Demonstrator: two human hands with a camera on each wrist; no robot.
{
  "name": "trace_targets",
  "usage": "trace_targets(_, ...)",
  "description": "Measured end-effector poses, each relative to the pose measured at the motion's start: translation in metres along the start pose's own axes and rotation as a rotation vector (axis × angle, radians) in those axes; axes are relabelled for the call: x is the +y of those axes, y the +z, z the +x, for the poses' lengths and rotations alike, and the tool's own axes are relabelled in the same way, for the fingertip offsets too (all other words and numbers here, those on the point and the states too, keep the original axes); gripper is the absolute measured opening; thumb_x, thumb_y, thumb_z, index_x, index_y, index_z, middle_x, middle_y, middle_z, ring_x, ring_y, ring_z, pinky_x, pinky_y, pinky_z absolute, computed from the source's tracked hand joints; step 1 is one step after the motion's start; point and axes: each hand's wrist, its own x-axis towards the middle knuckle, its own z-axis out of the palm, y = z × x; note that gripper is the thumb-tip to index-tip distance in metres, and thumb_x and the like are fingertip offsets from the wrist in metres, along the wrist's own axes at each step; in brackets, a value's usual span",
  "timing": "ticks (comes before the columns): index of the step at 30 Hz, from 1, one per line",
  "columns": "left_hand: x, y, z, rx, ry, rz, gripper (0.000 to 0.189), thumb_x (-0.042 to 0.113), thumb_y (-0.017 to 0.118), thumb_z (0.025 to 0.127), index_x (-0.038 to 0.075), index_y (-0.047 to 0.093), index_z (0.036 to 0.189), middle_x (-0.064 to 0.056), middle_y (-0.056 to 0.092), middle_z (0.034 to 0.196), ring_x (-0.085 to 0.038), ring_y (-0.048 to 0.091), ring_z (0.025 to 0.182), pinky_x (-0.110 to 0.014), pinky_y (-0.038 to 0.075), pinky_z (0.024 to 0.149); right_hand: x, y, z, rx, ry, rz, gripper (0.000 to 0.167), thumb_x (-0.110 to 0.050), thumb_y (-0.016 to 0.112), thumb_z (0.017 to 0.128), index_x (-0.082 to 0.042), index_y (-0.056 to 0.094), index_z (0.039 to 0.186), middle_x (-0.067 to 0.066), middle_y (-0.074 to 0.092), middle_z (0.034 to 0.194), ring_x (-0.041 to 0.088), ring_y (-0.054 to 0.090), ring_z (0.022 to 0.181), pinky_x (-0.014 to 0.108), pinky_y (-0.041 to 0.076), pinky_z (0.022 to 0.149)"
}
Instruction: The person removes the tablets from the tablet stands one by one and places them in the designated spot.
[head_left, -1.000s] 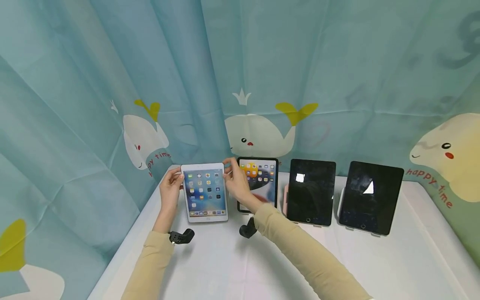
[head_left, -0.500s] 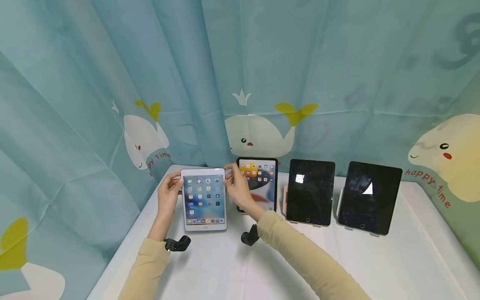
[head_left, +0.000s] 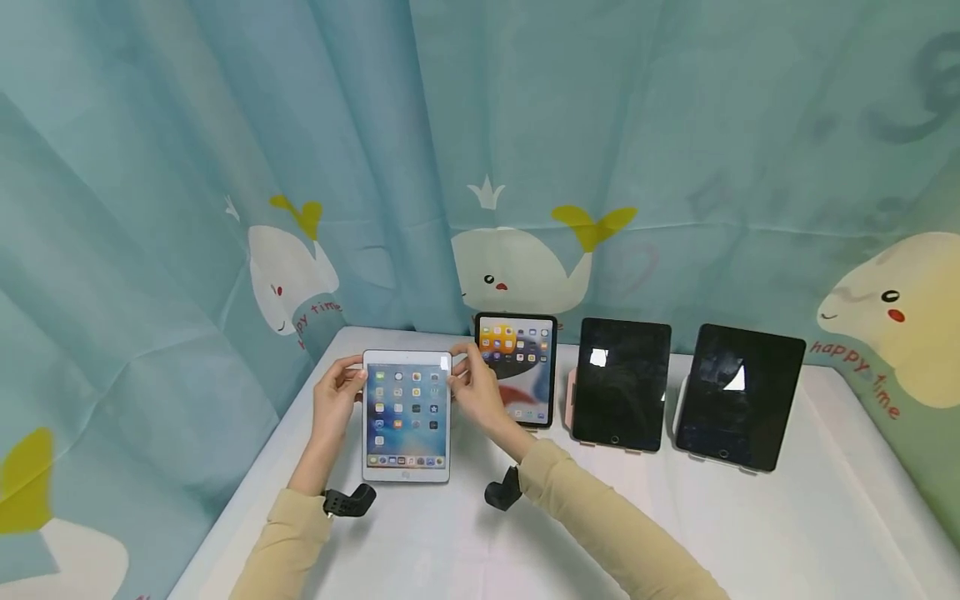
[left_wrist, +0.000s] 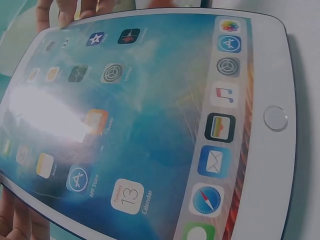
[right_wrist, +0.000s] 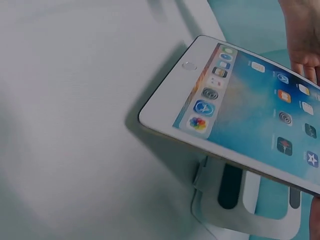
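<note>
A white tablet [head_left: 407, 417] with a lit home screen is held between both hands in the head view. My left hand [head_left: 333, 398] pinches its left edge near the upper corner. Its upper right edge is gripped by my right hand [head_left: 477, 390], thumb in front. In the right wrist view, a white stand [right_wrist: 267, 226] with dark pads shows under the tablet, whose home-button end juts over the white table. The fingers behind the tablet are mostly hidden.
Right of the hands, a black-framed tablet [head_left: 528, 387] with a lit screen stands upright. Beyond it lean two dark tablets, one [head_left: 622, 383] on a pink stand [head_left: 571, 400], the other [head_left: 738, 396] farthest right. A blue whale-print curtain [head_left: 675, 125] hangs behind the white table [head_left: 757, 533].
The white tablet has come down and toward me in the head view, away from the curtain. Both hands have moved with it and kept their hold. The other tablets stay put.
</note>
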Motion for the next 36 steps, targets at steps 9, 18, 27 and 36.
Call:
trace_targets(9, -0.009, -0.003, -0.007, -0.011, -0.021, 0.028, 0.026, 0.013, 0.053, 0.098, 0.007, 0.060, 0.122, 0.020, 0.055, 0.078, -0.002, 0.053, 0.072, -0.016, 0.047, 0.063, 0.004, 0.004, -0.010, -0.014, 0.018, 0.019, 0.037, 0.008, 0.057, 0.087, -0.008, 0.050, 0.120, 0.019, 0.060, 0.090, 0.014, 0.054, 0.064, 0.040, 0.058, 0.061)
trace_targets(18, -0.014, -0.007, -0.016, -0.033, -0.069, 0.077, 0.027, 0.016, 0.051, 0.099, 0.007, 0.059, 0.124, 0.017, 0.055, 0.081, -0.002, 0.054, 0.074, -0.019, 0.047, 0.068, 0.011, 0.010, -0.020, -0.021, 0.070, 0.055, 0.036, 0.008, 0.057, 0.087, -0.006, 0.050, 0.119, 0.019, 0.060, 0.087, 0.034, 0.061, 0.068, 0.049, 0.057, 0.063)
trace_targets(27, -0.018, -0.012, -0.019, -0.068, -0.118, 0.116, 0.027, 0.015, 0.051, 0.099, 0.006, 0.059, 0.124, 0.010, 0.058, 0.083, -0.003, 0.055, 0.074, -0.020, 0.048, 0.067, 0.020, 0.015, -0.027, -0.036, 0.087, 0.083, 0.036, 0.009, 0.057, 0.085, -0.005, 0.050, 0.117, 0.020, 0.061, 0.083, 0.043, 0.062, 0.069, 0.040, 0.057, 0.057)
trace_targets(36, -0.034, -0.014, -0.022, -0.083, -0.130, 0.116, 0.028, 0.017, 0.054, 0.097, 0.004, 0.059, 0.121, 0.005, 0.061, 0.084, -0.006, 0.056, 0.072, -0.025, 0.047, 0.063, 0.026, 0.019, -0.033, -0.058, 0.137, 0.131, 0.037, 0.010, 0.058, 0.084, -0.001, 0.050, 0.118, 0.025, 0.061, 0.085, 0.045, 0.063, 0.068, 0.050, 0.057, 0.060)
